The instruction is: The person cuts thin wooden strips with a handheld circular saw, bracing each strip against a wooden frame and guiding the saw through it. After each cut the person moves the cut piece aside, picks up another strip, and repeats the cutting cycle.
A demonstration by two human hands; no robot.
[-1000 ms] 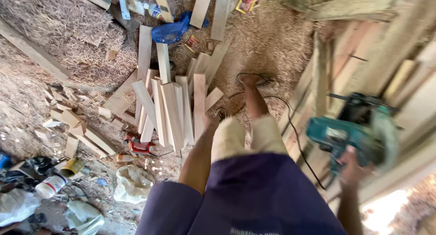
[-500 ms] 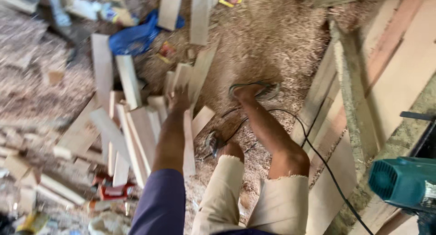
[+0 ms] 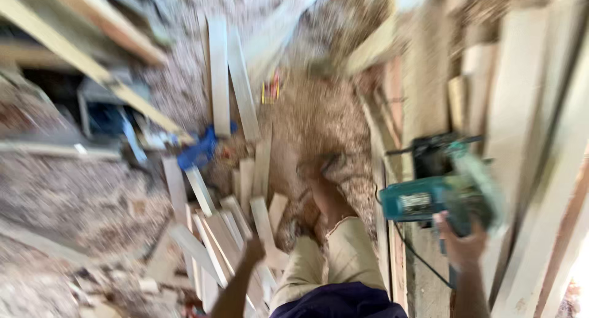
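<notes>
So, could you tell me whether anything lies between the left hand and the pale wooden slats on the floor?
Nothing visible does: the left hand hangs over the wooden slats, though blur hides whether they touch.

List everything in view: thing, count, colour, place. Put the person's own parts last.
power saw: one, teal and black, right of centre, held over the planks
saw cord: one, black, trailing down from the saw
short boards: a loose pile, too blurred to count, pale wood, on the floor at centre
long planks: several, pale and reddish, along the right side
blue object: one, kind unclear, left of centre
sawdust: brown, covering the floor
left hand: empty, fingers loose above the short boards
right hand: grip closed on the power saw
legs: beige shorts, bottom centre
</notes>
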